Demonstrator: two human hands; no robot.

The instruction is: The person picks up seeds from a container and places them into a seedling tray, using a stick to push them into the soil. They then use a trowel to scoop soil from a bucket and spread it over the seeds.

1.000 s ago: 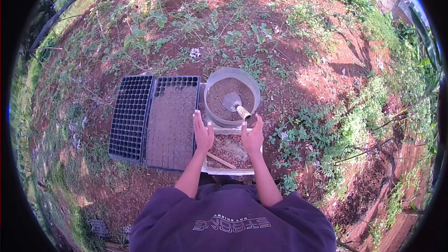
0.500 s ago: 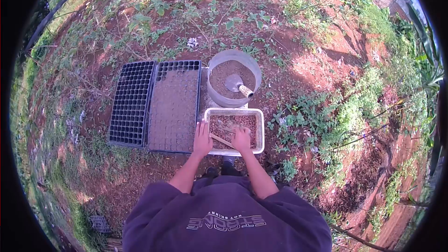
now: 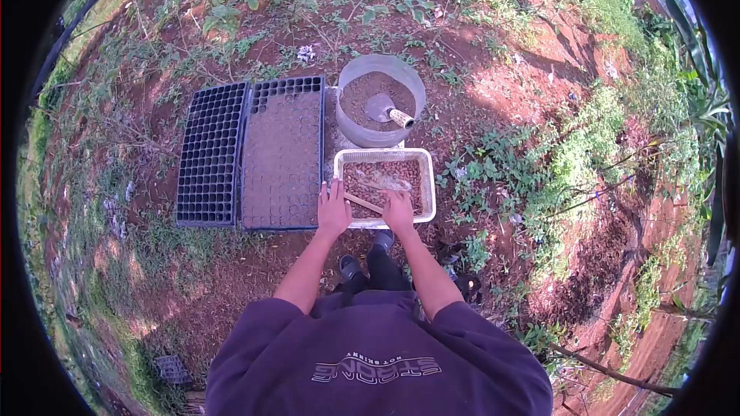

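Observation:
My left hand (image 3: 334, 209) lies over the left front corner of a cream plastic tray (image 3: 428, 185), its fingers stretched forward along the rim. My right hand (image 3: 398, 212) is at the tray's front side, fingers curled down around the near end of a thin wooden stick (image 3: 363, 202). The stick slants across the tray toward my left hand. Reddish-brown, bean-like pieces (image 3: 408, 169) cover the tray's bottom. Among them lies a pale, whitish thing (image 3: 389, 182) whose kind I cannot make out. My right fingertips are partly hidden.
Left of the tray are a seedling tray (image 3: 284, 162) mostly filled with soil and a black seedling tray (image 3: 212, 154) with bare cells. Behind stands a round tub (image 3: 416, 96) of soil holding a trowel (image 3: 401, 118). Weeds (image 3: 501, 162) grow around on reddish ground.
The view has shifted, so the trays and tub sit higher in the picture and more of my legs shows. My right hand has drawn back slightly toward the tray's front rim.

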